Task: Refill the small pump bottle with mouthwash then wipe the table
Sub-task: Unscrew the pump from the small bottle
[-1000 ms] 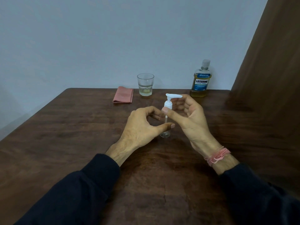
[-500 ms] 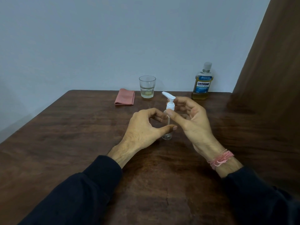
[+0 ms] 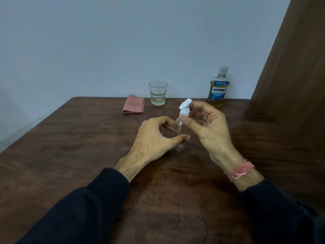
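Observation:
A small clear pump bottle [image 3: 180,136] stands upright on the dark wooden table [image 3: 70,147], near its middle. My left hand [image 3: 154,138] holds the bottle's body between thumb and fingers. My right hand [image 3: 209,127] grips the white pump head [image 3: 184,107] with thumb and fingertips at the collar. The pump's nozzle points up and to the right and looks blurred. The mouthwash bottle [image 3: 218,88], with amber liquid, a blue label and a clear cap, stands at the table's far edge to the right. A folded pink cloth [image 3: 134,106] lies at the far edge.
A drinking glass [image 3: 158,93] with a little pale liquid stands between the cloth and the mouthwash bottle. A brown wooden panel [image 3: 290,67] rises at the right. A pale wall runs behind the table.
The pump nozzle has turned from pointing right, through left, to up and to the right, with my right hand twisting it. My left hand has kept hold of the bottle.

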Demonstrator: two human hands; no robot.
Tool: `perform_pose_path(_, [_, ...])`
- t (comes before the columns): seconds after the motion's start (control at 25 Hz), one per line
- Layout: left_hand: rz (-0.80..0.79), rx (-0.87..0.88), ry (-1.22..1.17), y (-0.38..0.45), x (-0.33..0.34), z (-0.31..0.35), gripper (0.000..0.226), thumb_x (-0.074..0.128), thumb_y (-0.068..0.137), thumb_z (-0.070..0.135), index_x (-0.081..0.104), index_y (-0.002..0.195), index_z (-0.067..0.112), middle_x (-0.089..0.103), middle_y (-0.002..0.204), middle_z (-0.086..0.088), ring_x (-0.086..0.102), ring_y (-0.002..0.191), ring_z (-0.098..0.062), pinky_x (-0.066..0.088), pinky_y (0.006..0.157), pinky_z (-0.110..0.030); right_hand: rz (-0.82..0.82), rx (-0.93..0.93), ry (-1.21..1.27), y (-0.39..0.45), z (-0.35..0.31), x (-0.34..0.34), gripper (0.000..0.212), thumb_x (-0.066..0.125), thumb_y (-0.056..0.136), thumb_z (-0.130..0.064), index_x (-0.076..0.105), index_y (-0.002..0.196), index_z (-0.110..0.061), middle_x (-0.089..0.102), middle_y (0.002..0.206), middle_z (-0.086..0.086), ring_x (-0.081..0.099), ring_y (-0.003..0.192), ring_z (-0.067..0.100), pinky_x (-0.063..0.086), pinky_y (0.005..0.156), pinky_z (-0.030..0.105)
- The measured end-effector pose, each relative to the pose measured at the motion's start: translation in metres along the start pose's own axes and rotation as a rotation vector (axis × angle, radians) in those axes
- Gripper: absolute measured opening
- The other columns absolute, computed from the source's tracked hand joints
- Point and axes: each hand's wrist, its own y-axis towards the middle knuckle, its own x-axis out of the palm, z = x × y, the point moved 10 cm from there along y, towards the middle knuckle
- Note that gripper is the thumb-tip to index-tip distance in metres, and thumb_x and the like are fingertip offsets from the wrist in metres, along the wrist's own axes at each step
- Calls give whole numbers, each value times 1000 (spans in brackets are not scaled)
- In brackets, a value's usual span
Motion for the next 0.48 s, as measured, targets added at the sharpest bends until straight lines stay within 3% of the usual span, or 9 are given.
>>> perform_pose_path(0.08, [19,-1,6,1,-1,-2,42,98,76,69,80,98,38,82,98,23,63,72,20,41,67,-12,27,-35,87,3,-8,-5,35,87,90,-10,78,122,-22,83,121,4,76,113,18,63,93,32])
perform_pose_path(0.24, [20,-15,-10,2,-1,-6,44,98,74,72,81,99,40,83,100,24,64,71,19,44,69,-18,91,-58,186,7,-19,-18,41,86,87,-22,74,126,-20,83,125,3,76,113,15,61,82,25])
perform_pose_path(0.48, [15,25,3,1,3,0,39,98,76,68,83,102,43,83,100,30,60,63,21,40,62,-12,225,39,419,9,-9,-53,36,83,88,-19,73,122,-15,81,125,7,76,101,14,62,74,26])
